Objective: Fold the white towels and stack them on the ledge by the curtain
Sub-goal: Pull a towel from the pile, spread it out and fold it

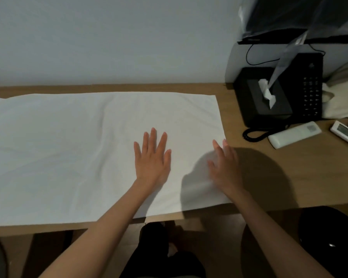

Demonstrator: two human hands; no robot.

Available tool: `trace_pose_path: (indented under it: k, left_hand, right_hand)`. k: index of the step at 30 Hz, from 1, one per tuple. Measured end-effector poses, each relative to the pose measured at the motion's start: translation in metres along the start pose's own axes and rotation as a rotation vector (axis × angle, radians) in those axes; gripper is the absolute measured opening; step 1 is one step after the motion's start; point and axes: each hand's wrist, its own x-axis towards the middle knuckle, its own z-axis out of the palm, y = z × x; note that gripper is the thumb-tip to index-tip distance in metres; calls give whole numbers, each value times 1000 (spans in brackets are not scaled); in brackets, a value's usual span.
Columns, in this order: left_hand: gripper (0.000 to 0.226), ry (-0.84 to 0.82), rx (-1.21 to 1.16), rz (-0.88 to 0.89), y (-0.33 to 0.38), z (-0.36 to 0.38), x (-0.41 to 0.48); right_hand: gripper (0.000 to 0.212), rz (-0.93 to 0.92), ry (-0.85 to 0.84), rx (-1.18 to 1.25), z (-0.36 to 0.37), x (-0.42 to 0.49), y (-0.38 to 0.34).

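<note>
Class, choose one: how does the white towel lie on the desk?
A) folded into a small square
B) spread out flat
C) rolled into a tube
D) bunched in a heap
B: the white towel lies spread flat across the desk, the left hand resting open-palmed on it.

A white towel (68, 153) lies spread flat and unfolded, a wide rectangle with faint creases, on the wooden desk (313, 173). Its near long edge follows the desk's front edge. Its right end leaves the desk's right part bare, and its left end runs out of view.
</note>
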Motion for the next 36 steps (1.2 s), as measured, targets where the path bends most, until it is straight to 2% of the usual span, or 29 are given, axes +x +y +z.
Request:
trace_pose_path:
  k: [3,6,8,11,15,20,23,28,32,36]
  left_hand:
    - [53,3,-41,78,11,3,-34]
    - [54,-63,14,70,19,12,-62]
    - [55,-121,42,40,21,17,-73]
    - [55,-168,23,80,22,3,-74]
    - [48,20,-196,41,11,-36,-84]
    - [49,137,-259,-136,-39,-76,-117]
    - [52,174,-317,-280,-86,-94,-141]
    - [52,256,-375,-446,-175,-114,-173]
    - [53,342,-437,-603,-251,-128,-189]
    - [56,321,-486,-749,-328,-141,-198]
  right_hand:
    - [61,171,62,40,-9,-36,8]
    - [60,243,46,156,-9,-60,15]
    - [53,314,-11,296,-8,-69,17]
    - [39,339,-65,343,-9,-79,17]
    - [26,85,60,549,-26,-91,-7]
    - [20,-245,166,665,-47,-92,-87]
    - [19,-388,140,584,-50,-85,-147]
    - [33,-647,103,437,-26,-87,-257]
    - [46,-774,74,438,11,-105,-350]
    - [34,-824,-9,395,57,-118,-419]
